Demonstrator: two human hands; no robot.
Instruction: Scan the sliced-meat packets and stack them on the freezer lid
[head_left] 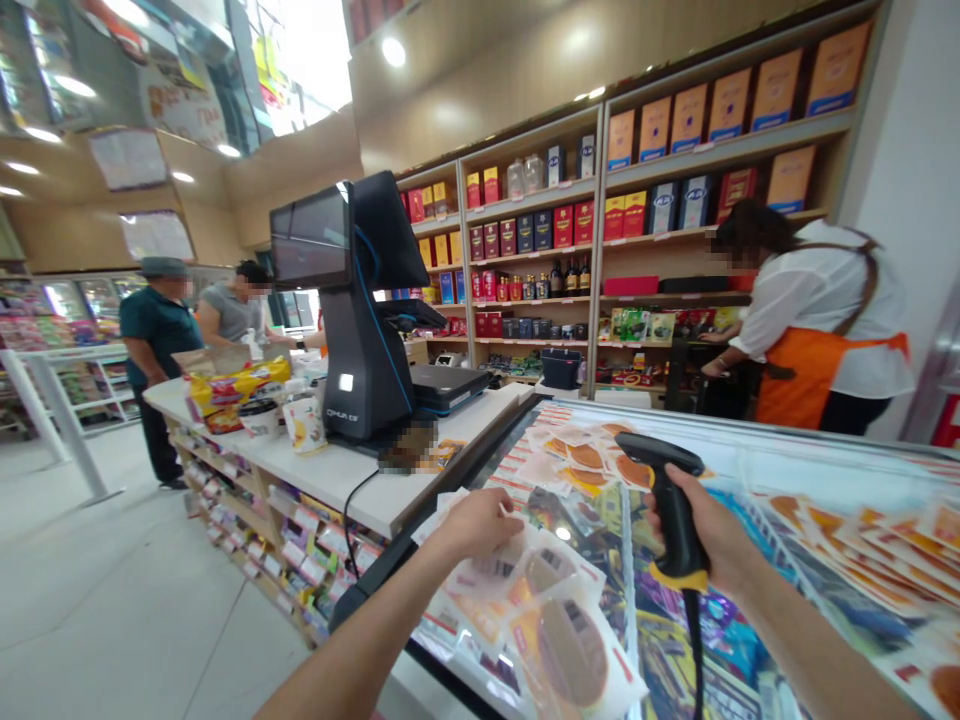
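Observation:
My right hand (712,530) grips a black and yellow barcode scanner (679,545) by its handle, its head facing left and its cable hanging down. On the left, my left hand (480,525) has its fingers curled at the top of several overlapping clear flat food packets (566,650) with barcodes and orange print. These packets lie on the glass top of a freezer (626,580). More round orange packets (589,450) are spread behind the scanner, and a fanned pile of packets (870,550) lies at the right.
A black checkout terminal (367,330) stands on the white counter (367,495), near a cup (304,420) and a yellow snack bag (236,390). A person in an orange apron (810,370) bends by the shelves (600,200). Two other people (154,330) stand at the far left.

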